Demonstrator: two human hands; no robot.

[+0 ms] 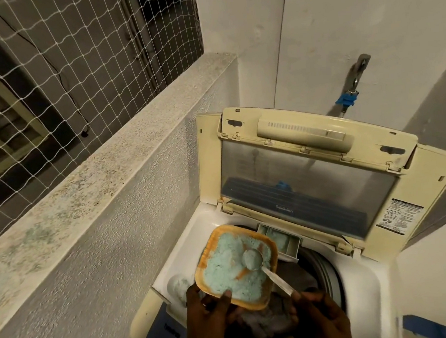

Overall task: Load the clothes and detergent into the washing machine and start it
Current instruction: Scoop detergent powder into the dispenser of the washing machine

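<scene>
Hands at bottom of view, nearest the camera. Left hand (211, 321) curls its grip closed around the near edge of the detergent container (210, 250), thumb on the rim, holding it tilted over the drum. Right hand (321, 319) pinches shut on the handle end of the metal spoon (262, 265); spoon bowl is heaped with powder and sits just above the powder surface.

Clothes (259, 324) already lie in the drum beneath the hands: dark, crumpled fabric, partly hidden by the container. Loading looks done.

Detergent powder (225, 265): pale blue-green, granular, clumped in places, filling most of the square orange-rimmed container. Scoop marks expose the orange base near the spoon.

Step in hand, by judgement: dosing detergent. Just beyond the container, the dispenser drawer (282, 240) stands pulled out at the drum's rear rim, some blue powder already in it. Next move calls for carrying the loaded spoon level to the drawer, or over the clothes, and tipping it without spilling onto the washing machine (170, 257) top. Then container aside, lid (309, 177) down, controls pressed.

Farther back: lid propped upright, window hazy. Behind it, wall tap (354, 82) with blue connector.
</scene>
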